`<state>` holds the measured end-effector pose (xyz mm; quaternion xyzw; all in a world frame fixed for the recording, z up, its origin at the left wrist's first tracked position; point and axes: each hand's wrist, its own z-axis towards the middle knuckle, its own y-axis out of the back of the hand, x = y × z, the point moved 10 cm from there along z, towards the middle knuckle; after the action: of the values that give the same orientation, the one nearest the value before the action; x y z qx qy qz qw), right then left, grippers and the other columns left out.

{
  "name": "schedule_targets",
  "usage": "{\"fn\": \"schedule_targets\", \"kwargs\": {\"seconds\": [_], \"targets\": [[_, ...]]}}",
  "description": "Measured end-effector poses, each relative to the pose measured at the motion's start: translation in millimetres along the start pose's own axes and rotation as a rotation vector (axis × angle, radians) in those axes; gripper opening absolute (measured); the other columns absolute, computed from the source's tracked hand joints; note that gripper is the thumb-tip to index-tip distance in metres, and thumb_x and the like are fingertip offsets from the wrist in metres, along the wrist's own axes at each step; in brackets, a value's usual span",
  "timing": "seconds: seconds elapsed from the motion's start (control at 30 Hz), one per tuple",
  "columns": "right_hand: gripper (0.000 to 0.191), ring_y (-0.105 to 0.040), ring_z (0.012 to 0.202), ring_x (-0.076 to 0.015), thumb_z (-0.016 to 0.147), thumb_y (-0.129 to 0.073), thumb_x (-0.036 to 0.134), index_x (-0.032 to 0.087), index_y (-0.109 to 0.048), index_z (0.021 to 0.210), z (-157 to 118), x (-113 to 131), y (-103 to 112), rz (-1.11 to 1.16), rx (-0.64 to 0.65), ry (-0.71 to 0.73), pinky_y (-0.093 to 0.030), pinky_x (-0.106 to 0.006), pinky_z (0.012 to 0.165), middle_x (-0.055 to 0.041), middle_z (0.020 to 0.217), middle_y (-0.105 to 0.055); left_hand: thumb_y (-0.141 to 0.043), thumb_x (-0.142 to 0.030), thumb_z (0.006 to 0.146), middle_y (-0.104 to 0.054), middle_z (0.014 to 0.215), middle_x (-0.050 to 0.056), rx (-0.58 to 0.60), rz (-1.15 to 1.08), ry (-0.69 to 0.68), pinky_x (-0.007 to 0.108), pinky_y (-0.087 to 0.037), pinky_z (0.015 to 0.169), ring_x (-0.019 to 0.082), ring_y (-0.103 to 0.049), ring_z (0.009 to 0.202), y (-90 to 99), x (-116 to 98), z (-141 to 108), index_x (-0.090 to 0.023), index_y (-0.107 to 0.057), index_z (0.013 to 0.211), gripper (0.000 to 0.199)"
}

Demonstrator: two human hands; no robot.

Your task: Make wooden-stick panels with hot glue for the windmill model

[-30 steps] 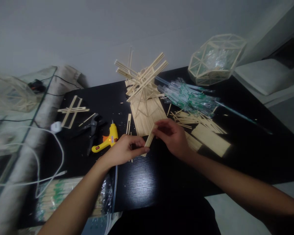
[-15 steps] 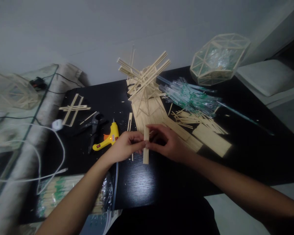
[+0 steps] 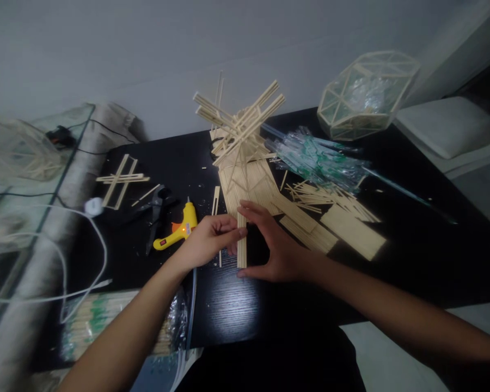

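Two hands meet at one narrow strip of pale sticks [image 3: 242,250], which is near the middle of the frame, over the black table [image 3: 237,310]. The left hand [image 3: 217,237] pinches the strip at its left side, between thumb and fingers. The right hand [image 3: 280,247] spans its length, with the thumb at the lower end and fingertips at the upper end; how firmly it presses, I cannot tell.

To do this well, I would keep the left pinch light but steady, so that the sticks lie flat together, and let the right hand press both ends equally, so that they become level. Too strong a squeeze could bend the strip or make one stick slip out.

About room: just above the strip lies the stick panel [image 3: 232,190], and to the left, near the left hand, the yellow glue gun [image 3: 183,228] shows a small orange light, so its nozzle may be hot. The more comfortable space seems to be toward the lower middle, before the table's near edge.
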<state>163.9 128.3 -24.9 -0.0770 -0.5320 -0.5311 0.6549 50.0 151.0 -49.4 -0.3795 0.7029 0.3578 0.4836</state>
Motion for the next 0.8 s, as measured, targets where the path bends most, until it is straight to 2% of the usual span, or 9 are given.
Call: {"fn": "schedule_targets", "kwargs": {"seconds": [0.17,0.4,0.63,0.8], "targets": [[0.122,-0.027,0.159,-0.0398,0.073,-0.095,0.051,0.034,-0.018,0.166,0.8,1.6,0.6,0.022,0.002,0.002,-0.028,-0.064,0.128,-0.0176,0.168,-0.030,-0.072,-0.046,0.093,-0.066,0.060,0.000,0.017,-0.010,-0.005,0.025,-0.048,0.058,0.013,-0.062,0.056,-2.1,2.4,-1.1,-0.020,-0.060,0.071,0.036],[0.113,-0.033,0.156,-0.0383,0.071,-0.095,0.037,0.032,-0.026,0.160,0.3,3.5,3.3,0.046,-0.038,0.011,-0.033,-0.061,0.126,-0.0175,0.160,-0.036,-0.074,-0.049,0.091,-0.067,0.061,0.000,0.070,-0.041,0.003,0.025,-0.049,0.059,0.013,-0.062,0.057,-9.6,-2.1,-0.8,-0.019,-0.062,0.071,0.039],[0.110,-0.033,0.155,-0.0384,0.069,-0.096,0.037,0.032,-0.030,0.157,-0.3,4.1,1.9,0.043,-0.016,-0.014,-0.034,-0.062,0.125,-0.0162,0.160,-0.037,-0.074,-0.046,0.092,-0.069,0.063,0.000,0.085,-0.012,0.009,0.025,-0.048,0.058,0.013,-0.062,0.057,-9.1,5.8,-1.4,-0.019,-0.069,0.079,0.031],[0.113,-0.032,0.156,-0.0359,0.073,-0.095,0.034,0.032,-0.025,0.161,-0.5,2.4,-2.2,0.039,0.018,-0.003,-0.033,-0.059,0.127,-0.0165,0.163,-0.036,-0.073,-0.045,0.092,-0.068,0.062,0.001,0.084,0.005,0.002,0.026,-0.050,0.059,0.013,-0.061,0.057,-9.4,2.7,-0.6,-0.018,-0.068,0.074,0.033]]}}
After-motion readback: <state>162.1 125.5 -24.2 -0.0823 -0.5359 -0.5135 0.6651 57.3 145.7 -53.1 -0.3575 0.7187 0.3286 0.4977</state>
